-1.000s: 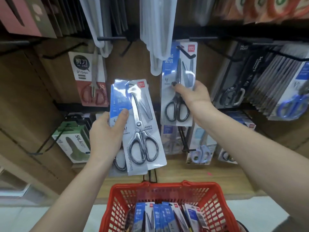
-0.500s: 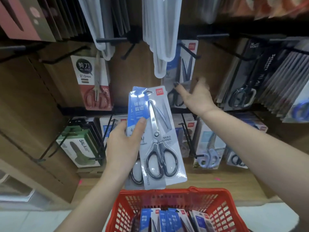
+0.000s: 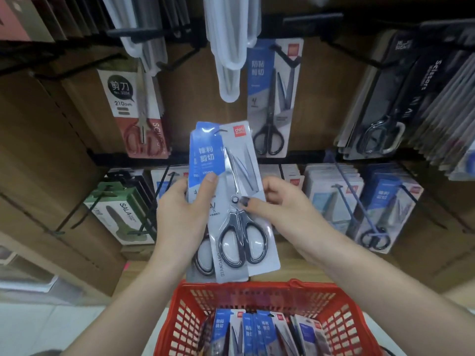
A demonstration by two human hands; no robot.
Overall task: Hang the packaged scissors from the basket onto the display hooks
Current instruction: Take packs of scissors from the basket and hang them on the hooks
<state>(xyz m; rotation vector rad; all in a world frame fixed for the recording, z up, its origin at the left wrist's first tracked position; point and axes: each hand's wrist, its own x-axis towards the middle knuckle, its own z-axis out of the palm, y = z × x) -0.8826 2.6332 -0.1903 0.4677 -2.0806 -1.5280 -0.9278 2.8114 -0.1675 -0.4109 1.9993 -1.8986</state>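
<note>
Two blue-and-white scissors packs (image 3: 239,201) are stacked and held upright above the red basket (image 3: 259,294). My left hand (image 3: 185,217) grips their left edge, thumb on the front pack. My right hand (image 3: 280,204) pinches the front pack's right side near the scissors pivot. Several more packs (image 3: 259,332) stand in the basket. One blue-and-white pack (image 3: 273,96) hangs on a black display hook (image 3: 285,56) above and to the right of the held ones.
A wooden wall carries rows of black hooks. A red-handled scissors card (image 3: 136,111) hangs at left, dark packs (image 3: 401,98) at right, green boxes (image 3: 120,214) and blue packs (image 3: 372,201) on the lower row. White plastic hangers (image 3: 231,47) dangle above.
My right hand left the pack hanging on the hook and came down onto the front pack in my left hand. The held packs shifted right and lower in view.
</note>
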